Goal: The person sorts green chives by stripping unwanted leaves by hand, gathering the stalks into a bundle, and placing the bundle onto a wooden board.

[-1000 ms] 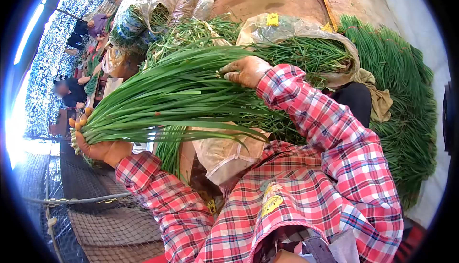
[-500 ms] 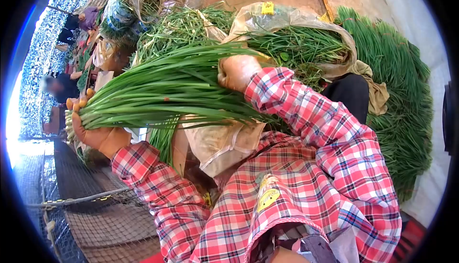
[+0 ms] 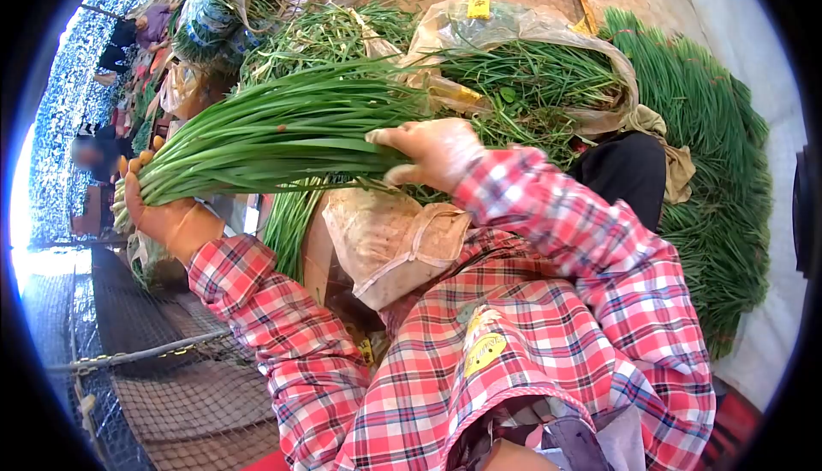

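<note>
A large bunch of green garlic chives (image 3: 282,128) stretches across the space in front of me, its pale cut ends at the left and its leaf tips at the right. My left hand (image 3: 175,218) is closed around the stem end, fingertips showing over the top. By the lower edge of the leaves, toward the tips, is my right hand (image 3: 432,152). Its thumb and forefinger are apart, and no leaves are gripped between them. More chives (image 3: 291,229) stand below the bunch, beside a tan cloth (image 3: 398,240) at my lap.
An open plastic bag (image 3: 629,86) holds loose greens ahead of me. Tied chives (image 3: 719,180) are stacked along the right side. Filled bags (image 3: 201,26) sit at the far left, near a seated person (image 3: 107,150). Netting (image 3: 197,402) and a rope (image 3: 145,357) lie lower left.
My right hand has opened from its closed hold on the leaves and moved slightly down. The leaves have gathered into a narrower bundle, while my left hand keeps its grip.
</note>
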`<act>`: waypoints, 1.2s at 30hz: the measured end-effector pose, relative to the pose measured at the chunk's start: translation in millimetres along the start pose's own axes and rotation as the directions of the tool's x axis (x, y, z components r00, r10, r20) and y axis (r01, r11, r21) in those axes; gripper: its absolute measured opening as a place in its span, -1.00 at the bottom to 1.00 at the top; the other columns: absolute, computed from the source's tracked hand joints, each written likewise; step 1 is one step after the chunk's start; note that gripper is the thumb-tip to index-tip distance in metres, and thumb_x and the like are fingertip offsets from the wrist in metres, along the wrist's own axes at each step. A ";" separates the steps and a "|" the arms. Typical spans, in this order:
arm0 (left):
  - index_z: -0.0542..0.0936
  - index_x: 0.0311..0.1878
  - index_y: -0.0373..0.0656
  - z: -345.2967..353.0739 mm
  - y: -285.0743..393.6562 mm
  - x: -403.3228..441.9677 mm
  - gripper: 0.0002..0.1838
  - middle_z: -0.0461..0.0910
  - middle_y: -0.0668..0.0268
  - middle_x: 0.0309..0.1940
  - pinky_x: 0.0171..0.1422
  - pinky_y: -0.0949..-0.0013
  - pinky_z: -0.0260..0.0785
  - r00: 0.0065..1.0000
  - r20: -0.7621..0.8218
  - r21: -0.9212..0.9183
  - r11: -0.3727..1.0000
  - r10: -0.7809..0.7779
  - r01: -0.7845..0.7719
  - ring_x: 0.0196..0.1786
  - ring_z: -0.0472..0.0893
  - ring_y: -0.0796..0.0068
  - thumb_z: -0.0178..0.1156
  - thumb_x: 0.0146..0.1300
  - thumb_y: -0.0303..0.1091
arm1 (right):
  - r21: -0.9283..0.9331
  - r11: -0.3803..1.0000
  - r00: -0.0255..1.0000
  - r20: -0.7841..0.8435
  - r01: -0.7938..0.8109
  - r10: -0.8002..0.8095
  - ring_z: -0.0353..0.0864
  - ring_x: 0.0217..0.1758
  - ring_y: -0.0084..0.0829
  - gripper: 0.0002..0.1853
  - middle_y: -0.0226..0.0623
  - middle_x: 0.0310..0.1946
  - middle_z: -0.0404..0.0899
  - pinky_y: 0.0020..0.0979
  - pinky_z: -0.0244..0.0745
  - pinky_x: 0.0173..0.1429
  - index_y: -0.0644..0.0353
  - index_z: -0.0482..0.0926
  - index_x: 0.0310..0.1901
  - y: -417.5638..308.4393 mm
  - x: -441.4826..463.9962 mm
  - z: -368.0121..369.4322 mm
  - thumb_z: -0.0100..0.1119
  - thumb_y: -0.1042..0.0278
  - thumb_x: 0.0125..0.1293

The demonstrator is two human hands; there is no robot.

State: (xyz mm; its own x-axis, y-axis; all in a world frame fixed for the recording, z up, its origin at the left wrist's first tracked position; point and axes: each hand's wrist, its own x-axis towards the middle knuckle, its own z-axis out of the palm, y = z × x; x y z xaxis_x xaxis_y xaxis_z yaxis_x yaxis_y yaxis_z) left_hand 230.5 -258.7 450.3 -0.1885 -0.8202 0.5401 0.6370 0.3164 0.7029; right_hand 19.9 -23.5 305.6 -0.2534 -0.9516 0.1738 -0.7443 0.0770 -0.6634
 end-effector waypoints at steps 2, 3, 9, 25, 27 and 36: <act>0.42 -0.06 -0.33 1.9 -2.6 2.2 -0.72 0.57 0.16 -0.35 0.19 -0.08 0.34 1.000 -0.016 0.005 1.000 -0.002 0.002 -0.21 0.58 0.24 -0.01 0.17 -0.43 | 0.055 0.998 0.997 -0.073 -0.025 0.029 0.56 -0.19 -0.16 -0.68 -0.24 -0.32 0.59 -0.22 0.44 -0.12 0.05 0.56 -0.17 5.1 12.8 17.5 0.17 0.05 0.13; 0.42 -0.06 -0.33 3.4 -3.8 2.2 -0.72 0.57 0.17 -0.35 0.18 -0.09 0.34 1.000 -0.031 0.003 1.000 -0.001 0.001 -0.21 0.58 0.24 0.00 0.17 -0.43 | 0.074 0.994 0.994 -0.068 -0.077 0.082 0.56 -0.17 -0.17 -0.74 -0.23 -0.30 0.59 -0.21 0.45 -0.12 0.02 0.54 -0.19 8.5 15.8 15.7 0.05 0.08 0.20; 0.43 -0.05 -0.26 10.2 -24.9 -2.1 -0.72 0.50 0.14 -0.28 0.11 -0.08 0.38 0.980 -0.146 0.020 0.990 -0.135 0.139 -0.18 0.54 0.19 0.02 0.15 -0.43 | -0.168 0.933 0.947 -0.025 -0.319 0.320 0.57 -0.15 -0.17 -0.74 -0.18 -0.30 0.59 -0.19 0.44 -0.06 0.06 0.54 -0.22 27.1 15.0 -0.6 0.06 0.11 0.16; 0.55 -0.19 -0.28 -26.6 37.4 50.5 -0.79 0.59 0.13 -0.20 0.15 0.12 0.39 0.983 -0.131 0.055 0.989 -0.132 0.140 -0.04 0.56 0.19 0.07 0.20 -0.36 | 0.305 0.735 0.786 0.082 -0.606 0.613 0.58 -0.18 -0.40 -0.75 -0.26 -0.22 0.61 -0.41 0.47 0.01 0.07 0.57 -0.06 132.5 -37.9 -11.1 0.06 0.26 0.26; 0.54 -0.17 -0.30 -14.2 35.9 41.2 -0.77 0.58 0.11 -0.18 0.16 0.14 0.39 0.984 -0.127 0.050 0.990 -0.123 0.130 -0.03 0.55 0.18 0.07 0.21 -0.35 | 0.363 0.867 0.931 0.000 -0.340 0.365 0.50 0.05 -0.33 -0.54 -0.21 0.06 0.47 -0.38 0.40 0.13 -0.03 0.37 0.15 124.0 -19.4 -14.2 0.14 0.39 0.18; 0.49 -0.13 -0.30 -21.3 29.4 60.0 -0.75 0.53 0.07 -0.15 0.21 0.00 0.31 0.989 -0.145 0.204 0.977 -0.031 0.061 -0.01 0.52 0.05 0.02 0.23 -0.33 | 0.497 0.605 0.765 0.219 -0.622 0.606 0.56 -0.41 -0.39 -0.73 -0.27 -0.38 0.61 -0.40 0.51 -0.25 0.14 0.61 -0.17 102.4 24.4 24.6 0.01 0.23 0.19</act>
State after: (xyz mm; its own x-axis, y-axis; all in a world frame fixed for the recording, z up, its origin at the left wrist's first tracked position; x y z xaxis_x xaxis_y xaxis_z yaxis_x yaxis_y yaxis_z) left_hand 253.8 -308.7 493.6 -0.0982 -0.8901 0.4451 0.4585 0.3565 0.8140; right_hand -47.3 -46.3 224.0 -0.5095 -0.7462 -0.4285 0.0144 0.4905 -0.8713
